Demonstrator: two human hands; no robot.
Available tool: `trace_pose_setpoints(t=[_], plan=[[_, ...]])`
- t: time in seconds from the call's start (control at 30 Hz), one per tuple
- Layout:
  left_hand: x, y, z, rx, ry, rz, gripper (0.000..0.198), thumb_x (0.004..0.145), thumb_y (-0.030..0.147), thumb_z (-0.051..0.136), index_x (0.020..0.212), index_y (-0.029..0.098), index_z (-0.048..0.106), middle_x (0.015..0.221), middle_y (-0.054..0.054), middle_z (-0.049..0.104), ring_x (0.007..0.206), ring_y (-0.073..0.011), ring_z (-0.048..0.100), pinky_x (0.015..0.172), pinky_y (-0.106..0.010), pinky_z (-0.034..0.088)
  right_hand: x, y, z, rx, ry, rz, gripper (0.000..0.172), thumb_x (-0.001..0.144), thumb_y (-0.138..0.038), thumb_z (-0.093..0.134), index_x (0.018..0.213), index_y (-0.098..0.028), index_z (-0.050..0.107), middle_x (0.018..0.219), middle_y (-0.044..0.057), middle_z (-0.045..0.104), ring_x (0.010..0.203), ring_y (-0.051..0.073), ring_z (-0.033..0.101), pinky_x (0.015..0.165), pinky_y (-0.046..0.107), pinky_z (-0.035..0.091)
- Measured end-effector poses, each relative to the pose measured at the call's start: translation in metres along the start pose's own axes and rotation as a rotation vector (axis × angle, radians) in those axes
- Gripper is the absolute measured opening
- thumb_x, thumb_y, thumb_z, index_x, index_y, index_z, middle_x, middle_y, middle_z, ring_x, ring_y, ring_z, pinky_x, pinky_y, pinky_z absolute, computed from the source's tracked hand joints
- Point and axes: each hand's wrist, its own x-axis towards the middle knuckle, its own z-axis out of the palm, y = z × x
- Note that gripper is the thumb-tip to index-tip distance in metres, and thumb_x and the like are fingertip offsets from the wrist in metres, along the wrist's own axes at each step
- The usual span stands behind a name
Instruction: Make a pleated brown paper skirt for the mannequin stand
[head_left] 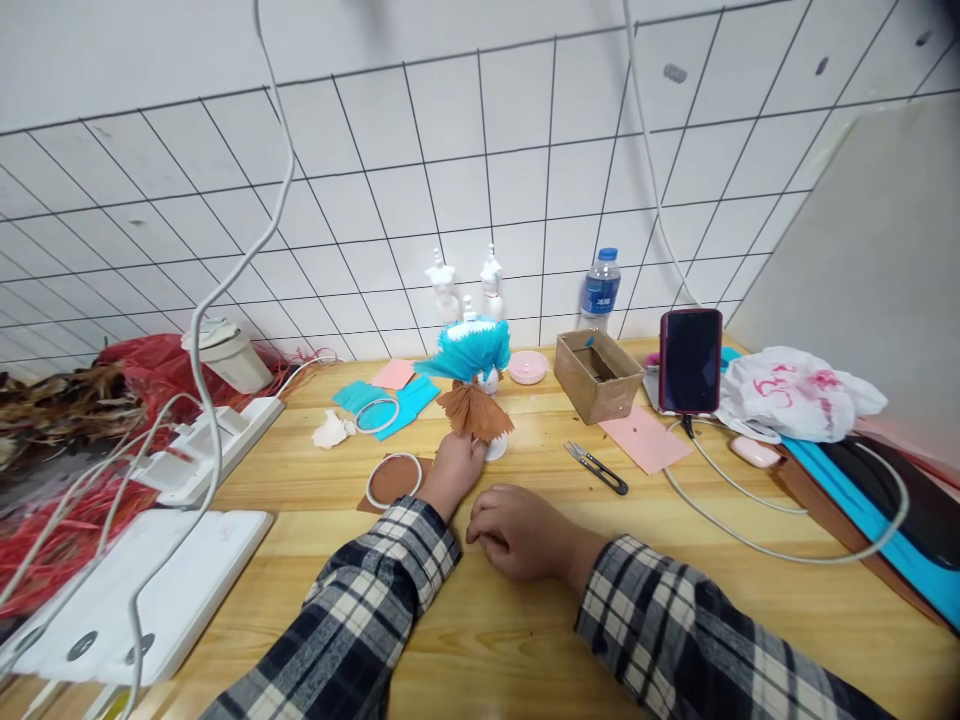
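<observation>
My left hand [455, 468] pinches the lower end of a brown pleated paper fan [474, 411], held upright in front of a small white mannequin. Blue pleated paper [471, 350] with a fringed edge spreads around that mannequin, just above the brown fan. My right hand [517, 530] rests closer to me with its fingers curled; whatever they may hold is hidden. Left of my left hand, a white ring [394, 456] lies on a brown paper sheet [426, 468]. Black thread snips [598, 468] lie beyond my right hand.
Two white mannequins [442, 287] stand by the tiled wall. Blue paper [409, 402], a pink dish [528, 367], a cardboard box [598, 378], a bottle [602, 290] and a propped phone [691, 360] occupy the table. White cables [201, 330] hang at left; a white power bank-like box [150, 580] lies there.
</observation>
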Motion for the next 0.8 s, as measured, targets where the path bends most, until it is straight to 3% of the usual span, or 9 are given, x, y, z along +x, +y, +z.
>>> trace_pose_setpoints(t=[0.1,0.2,0.3,0.4,0.5,0.6,0.8], plan=[[-0.018,-0.003,-0.022,0.026,0.029,-0.035,0.025,0.089,0.027,0.044,0.099,0.013,0.063,0.092,-0.014,0.07,0.087,-0.0253,0.065,0.076,-0.036,0.049,-0.006,0.003,-0.006,0.012,0.058,0.042,0.022,0.072,-0.009,0.053,0.084,-0.019,0.069,0.077,0.002,0.068,0.074,0.017,0.058,0.072,0.028,0.043],[-0.045,-0.019,-0.059,0.078,0.066,0.038,0.024,0.092,0.031,0.043,0.098,0.018,0.062,0.1,-0.01,0.068,0.096,-0.0241,0.061,0.086,-0.037,0.045,-0.011,0.006,-0.013,0.01,0.15,0.112,0.022,0.073,-0.007,0.053,0.084,-0.019,0.069,0.076,0.002,0.068,0.074,0.017,0.059,0.071,0.028,0.044],[-0.07,-0.046,-0.096,0.146,-0.047,0.173,0.025,0.09,0.041,0.05,0.087,0.02,0.063,0.09,-0.006,0.067,0.089,-0.0223,0.059,0.083,-0.036,0.043,-0.015,0.01,-0.021,-0.016,0.228,0.208,0.021,0.077,-0.008,0.052,0.085,-0.019,0.069,0.081,0.003,0.07,0.079,0.018,0.06,0.075,0.03,0.045],[-0.082,-0.073,-0.117,0.208,-0.171,0.199,0.031,0.08,0.051,0.061,0.084,0.02,0.063,0.087,-0.005,0.066,0.084,-0.0223,0.058,0.076,-0.034,0.042,-0.018,0.013,-0.026,-0.055,0.246,0.295,0.021,0.081,-0.01,0.052,0.087,-0.019,0.069,0.085,0.004,0.071,0.084,0.019,0.06,0.08,0.033,0.045],[-0.082,-0.085,-0.118,0.225,-0.246,0.213,0.028,0.08,0.048,0.063,0.083,0.021,0.064,0.088,-0.005,0.066,0.084,-0.0218,0.058,0.076,-0.033,0.041,-0.02,0.014,-0.025,-0.079,0.221,0.344,0.021,0.084,-0.012,0.051,0.089,-0.02,0.07,0.087,0.004,0.071,0.086,0.019,0.06,0.082,0.034,0.046],[-0.078,-0.084,-0.111,0.196,-0.284,0.217,0.017,0.085,0.035,0.056,0.08,0.021,0.064,0.086,-0.004,0.065,0.083,-0.0204,0.058,0.074,-0.032,0.04,-0.02,0.011,-0.021,-0.086,0.188,0.349,0.021,0.084,-0.013,0.051,0.091,-0.02,0.07,0.09,0.004,0.071,0.088,0.019,0.06,0.082,0.033,0.046],[-0.081,-0.077,-0.104,0.148,-0.194,0.042,0.019,0.091,0.032,0.041,0.083,0.021,0.054,0.08,-0.005,0.063,0.075,-0.0216,0.058,0.068,-0.033,0.042,-0.018,0.005,-0.019,-0.077,0.133,0.411,0.023,0.085,-0.013,0.051,0.095,-0.02,0.071,0.094,0.005,0.072,0.09,0.018,0.062,0.084,0.034,0.046]])
